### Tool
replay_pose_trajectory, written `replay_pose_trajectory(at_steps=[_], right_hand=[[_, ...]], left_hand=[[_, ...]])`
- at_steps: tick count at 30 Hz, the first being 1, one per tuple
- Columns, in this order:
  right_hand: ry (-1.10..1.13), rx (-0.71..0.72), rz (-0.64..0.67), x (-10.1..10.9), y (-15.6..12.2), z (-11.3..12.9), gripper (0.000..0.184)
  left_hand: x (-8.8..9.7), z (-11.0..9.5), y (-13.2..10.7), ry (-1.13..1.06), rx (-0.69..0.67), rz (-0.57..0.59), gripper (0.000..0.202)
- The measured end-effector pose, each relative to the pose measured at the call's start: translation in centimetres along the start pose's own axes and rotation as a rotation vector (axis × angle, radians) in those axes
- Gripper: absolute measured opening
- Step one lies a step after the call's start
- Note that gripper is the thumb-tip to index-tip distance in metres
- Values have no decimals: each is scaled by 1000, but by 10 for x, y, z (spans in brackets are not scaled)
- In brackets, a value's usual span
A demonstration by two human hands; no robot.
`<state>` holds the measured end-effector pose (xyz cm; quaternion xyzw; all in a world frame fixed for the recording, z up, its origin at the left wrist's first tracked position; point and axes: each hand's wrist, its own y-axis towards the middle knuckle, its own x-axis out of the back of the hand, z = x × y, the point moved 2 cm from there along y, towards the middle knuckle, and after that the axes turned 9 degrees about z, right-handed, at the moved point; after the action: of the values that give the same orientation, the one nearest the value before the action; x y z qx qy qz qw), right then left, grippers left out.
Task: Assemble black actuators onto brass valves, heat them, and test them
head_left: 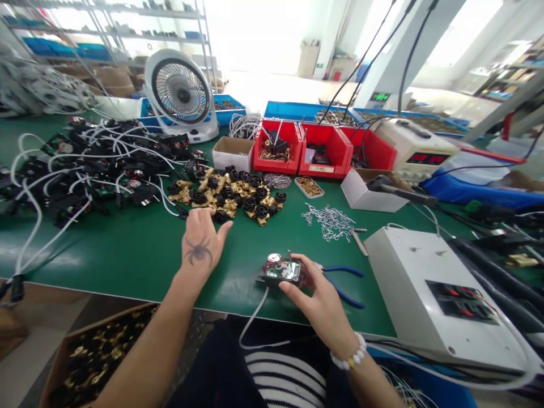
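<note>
My right hand (317,300) is closed around the right end of a small black housing (280,271), thumb in front and fingers behind. Inside the housing show a circuit board, red wires and a round white part; a white cable hangs from its lower side. My left hand (199,241) is at the front edge of a pile of brass valve fittings with black caps (233,192). Its thumb sticks out to the right, apart from the fingers, which are bent forward and partly hidden. Blue-handled pliers (346,280) lie just right of my right hand.
Loose metal clips (331,221) lie beyond my right hand. Black housings with white cables (85,164) heap up at left. Red bins (278,148), a white fan (182,93) and a small tray (309,187) stand behind. A grey metal box (425,289) is at right.
</note>
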<state>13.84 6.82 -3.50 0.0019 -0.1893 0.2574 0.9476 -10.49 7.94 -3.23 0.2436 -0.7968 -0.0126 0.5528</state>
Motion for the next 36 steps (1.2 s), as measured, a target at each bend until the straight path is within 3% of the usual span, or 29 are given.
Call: replay_pose_trajectory(at_steps=[4,9,12,17,20,22,26,29,31,33,36], right_hand=[[-208,-54,-22,-2,5,-4,52],[-244,68,-136,4,-9,-3,46],[-51,167,-159,7,-20,6,35],[521,175,95,3,-30,18,61],[613,172,85,5,-35,18,48],[644,156,46,8,-38,15,44],[732,96,28,12,-46,10,46],[752,108,16,15,-49,13,43],[732,116,-3,17,-50,17,42],[701,118,-18,19,-51,20,43],[713,152,-7,21,-53,23,40]], left_hand=[[-13,34,28,58,61,71,31],[1,32,18,37,60,14,23],[24,4,-7,-79,-36,-36,27],[50,-71,-54,-382,-600,206,23],[54,-98,-69,-515,-767,247,34],[54,-103,-71,-552,-732,193,39],[47,-98,-69,-431,-485,138,35],[33,-97,-70,-56,-396,285,28],[19,-100,-73,154,-378,434,38],[5,-103,-77,245,-364,526,53],[-9,-105,-77,243,-322,527,56]])
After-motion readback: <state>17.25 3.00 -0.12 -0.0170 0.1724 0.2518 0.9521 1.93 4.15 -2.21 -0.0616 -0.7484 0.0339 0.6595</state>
